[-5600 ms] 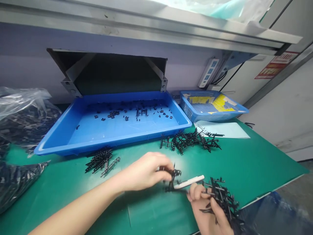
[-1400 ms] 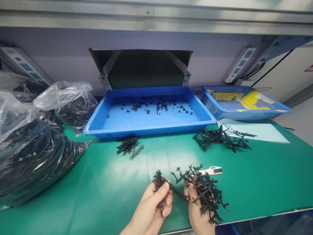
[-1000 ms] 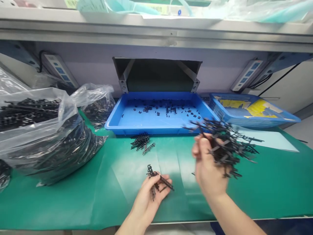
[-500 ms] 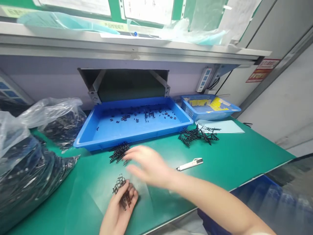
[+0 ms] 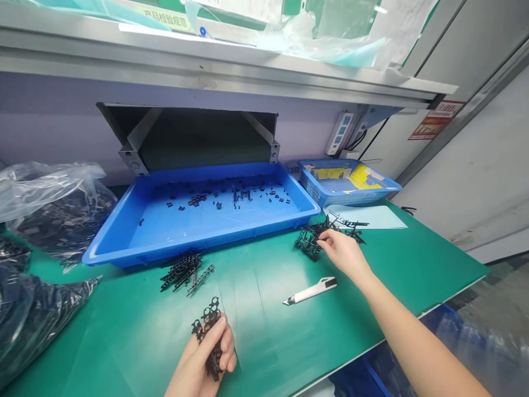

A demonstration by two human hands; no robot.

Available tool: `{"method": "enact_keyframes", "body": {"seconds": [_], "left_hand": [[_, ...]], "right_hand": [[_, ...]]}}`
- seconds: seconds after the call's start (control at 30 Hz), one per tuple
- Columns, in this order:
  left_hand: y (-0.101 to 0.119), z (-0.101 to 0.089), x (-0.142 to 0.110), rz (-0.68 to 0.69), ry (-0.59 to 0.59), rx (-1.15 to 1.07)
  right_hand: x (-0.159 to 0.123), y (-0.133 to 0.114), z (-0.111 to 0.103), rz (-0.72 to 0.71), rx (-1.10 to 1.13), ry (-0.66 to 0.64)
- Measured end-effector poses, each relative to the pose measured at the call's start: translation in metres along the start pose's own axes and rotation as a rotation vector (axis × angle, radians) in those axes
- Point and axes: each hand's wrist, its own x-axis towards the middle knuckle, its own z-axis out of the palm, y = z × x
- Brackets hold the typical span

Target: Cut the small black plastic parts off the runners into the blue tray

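Note:
Low in the view, my left hand [image 5: 225,342] is closed around a bunch of black plastic ring strips [image 5: 211,313], whose looped ends stick out above the thumb. My right hand [image 5: 345,253] reaches to the tangled pile of black plastic pieces [image 5: 308,241] on the right. Its thumb and forefinger pinch at the pile's edge, seemingly on one black piece; the exact part between the fingertips is hard to see. Between the two hands lies a white-handled utility knife [image 5: 312,290]. A second heap of black plastic strips [image 5: 179,269] rests in front of the blue tray.
A large blue tray [image 5: 198,240] with scattered small black parts stands at the back, under a wall opening. Right of it are a blue basket [image 5: 351,196] and a pale sheet [image 5: 384,218]. Plastic bags of black parts [image 5: 61,220] crowd the left side of the green table [image 5: 256,353].
My right hand has moved from beside the left heap across to the right pile, and its fingers have closed into a pinch. A loose strip now lies beside the left heap. The view has shifted.

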Motion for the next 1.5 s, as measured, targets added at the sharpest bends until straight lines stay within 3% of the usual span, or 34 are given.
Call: {"method": "enact_keyframes", "body": {"seconds": [0.13, 0.27, 0.4, 0.57, 0.67, 0.73, 0.83, 0.93, 1.03, 1.17, 1.27, 1.4, 1.5], "left_hand": [[-0.001, 0.003, 0.003, 0.028, -0.022, 0.101], [0.001, 0.008, 0.009, 0.111, -0.024, 0.265], [0.002, 0.010, 0.016, 0.148, -0.059, 0.367], [0.002, 0.007, 0.020, -0.001, -0.177, 0.386], [0.004, 0.006, 0.018, -0.021, -0.193, 0.304], [0.006, 0.004, 0.017, -0.011, -0.197, 0.256], [0.007, 0.002, 0.015, -0.020, -0.209, 0.215], [0.003, 0.001, 0.014, -0.066, -0.267, 0.187], [-0.003, 0.002, 0.011, -0.099, -0.316, 0.165], [-0.004, 0.003, 0.008, 0.020, -0.125, 0.128], [0.001, -0.001, 0.010, 0.043, -0.028, 0.069], [0.004, -0.011, 0.014, -0.043, -0.092, -0.003], [0.002, -0.015, 0.015, -0.095, -0.182, 0.027]], "right_hand": [[-0.013, -0.007, -0.019, -0.037, 0.201, -0.061], [-0.032, -0.032, -0.027, -0.118, 0.391, -0.275], [-0.047, -0.058, -0.018, -0.200, 0.546, -0.547], [-0.054, -0.063, 0.001, -0.119, 0.794, -0.683], [-0.061, -0.054, 0.020, -0.019, 1.090, -0.667], [-0.071, -0.050, 0.034, -0.022, 1.161, -0.634], [-0.085, -0.051, 0.049, -0.208, 1.080, -0.570], [-0.094, -0.062, 0.056, -0.426, 1.017, -0.366], [-0.097, -0.073, 0.059, -0.526, 0.996, -0.210], [-0.102, -0.078, 0.066, -0.495, 0.919, -0.094], [-0.106, -0.074, 0.068, -0.428, 0.886, -0.205], [-0.107, -0.068, 0.062, -0.525, 0.952, -0.485], [-0.104, -0.068, 0.058, -0.659, 0.912, -0.527]]}}
